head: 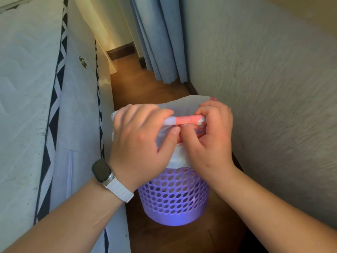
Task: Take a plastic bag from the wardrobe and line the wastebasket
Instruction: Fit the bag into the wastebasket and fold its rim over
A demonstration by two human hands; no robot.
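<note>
A purple perforated wastebasket [173,194] stands on the wooden floor between a bed and a wall. A white plastic bag [184,104] with a red drawstring band [184,119] sits in its mouth, and its top edge hangs over the near rim. My left hand [142,141] grips the bag's near edge at the left, thumb under the film. My right hand [211,136] pinches the same edge by the red band, fingers curled round it. Both hands hide the basket's near rim.
A mattress and bed frame [54,115] run along the left, close to the basket. A textured wall [264,97] stands on the right. Blue curtains [158,42] hang at the far end over the narrow wooden floor strip [138,81].
</note>
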